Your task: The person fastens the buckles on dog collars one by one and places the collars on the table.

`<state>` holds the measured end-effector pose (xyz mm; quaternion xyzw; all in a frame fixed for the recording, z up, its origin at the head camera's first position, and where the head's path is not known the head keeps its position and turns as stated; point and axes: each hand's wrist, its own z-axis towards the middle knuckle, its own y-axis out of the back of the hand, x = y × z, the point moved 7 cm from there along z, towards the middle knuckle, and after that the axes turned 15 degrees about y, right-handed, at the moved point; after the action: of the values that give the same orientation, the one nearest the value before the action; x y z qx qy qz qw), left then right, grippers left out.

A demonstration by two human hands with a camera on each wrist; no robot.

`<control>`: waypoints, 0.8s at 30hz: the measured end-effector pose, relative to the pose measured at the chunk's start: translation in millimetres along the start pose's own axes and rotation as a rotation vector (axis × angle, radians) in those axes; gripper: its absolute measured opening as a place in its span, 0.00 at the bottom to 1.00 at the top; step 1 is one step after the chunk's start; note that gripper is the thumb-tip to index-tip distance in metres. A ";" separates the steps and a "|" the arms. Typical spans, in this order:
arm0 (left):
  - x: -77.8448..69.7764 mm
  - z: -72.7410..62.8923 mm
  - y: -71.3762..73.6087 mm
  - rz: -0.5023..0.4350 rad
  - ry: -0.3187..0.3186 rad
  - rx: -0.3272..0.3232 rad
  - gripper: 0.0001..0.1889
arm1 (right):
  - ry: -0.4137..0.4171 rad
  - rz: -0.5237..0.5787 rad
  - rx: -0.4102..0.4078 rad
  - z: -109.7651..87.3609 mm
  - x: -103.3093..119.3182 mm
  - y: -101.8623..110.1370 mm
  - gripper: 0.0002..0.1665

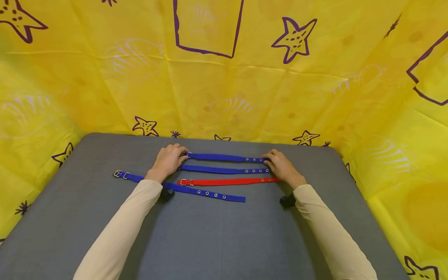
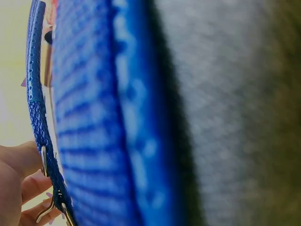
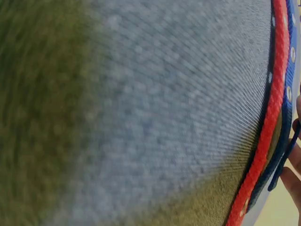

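My left hand [image 1: 167, 161] pinches the buckle end of the farthest blue dog collar [image 1: 217, 157]. In the left wrist view, the fingers lie around that end beside the metal buckle [image 2: 46, 209]. At the other end, my right hand [image 1: 281, 166] holds the tip past the eyelets, so the collar stretches straight between both hands. A second blue collar [image 1: 213, 169] lies just nearer, its buckle hidden by the left hand. Nearer still is a red collar [image 1: 224, 182], its tip partly hidden by the right hand. A third blue collar [image 1: 189, 189] lies slanted under my left wrist.
The collars lie on a grey cloth-covered table [image 1: 220, 237]. Behind and along both sides hangs a yellow sheet [image 1: 252, 85] printed with starfish and fish. Dark wrist cameras [image 1: 287, 201] sit under both wrists, close over the tabletop.
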<state>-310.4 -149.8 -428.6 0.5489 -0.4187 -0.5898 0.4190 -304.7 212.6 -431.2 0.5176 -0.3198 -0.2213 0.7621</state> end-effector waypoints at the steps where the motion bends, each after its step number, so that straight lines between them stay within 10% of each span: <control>1: 0.1 0.0 0.1 -0.004 -0.002 -0.002 0.14 | 0.010 0.001 -0.012 -0.4 0.7 1.5 0.13; 24: 2.8 -16.0 16.5 -0.180 -0.021 0.071 0.15 | -0.004 0.071 -0.021 -15.0 12.8 20.1 0.15</control>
<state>-294.0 -158.0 -414.5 0.5928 -0.3926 -0.6154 0.3401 -284.9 221.1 -413.1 0.4975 -0.3371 -0.1983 0.7743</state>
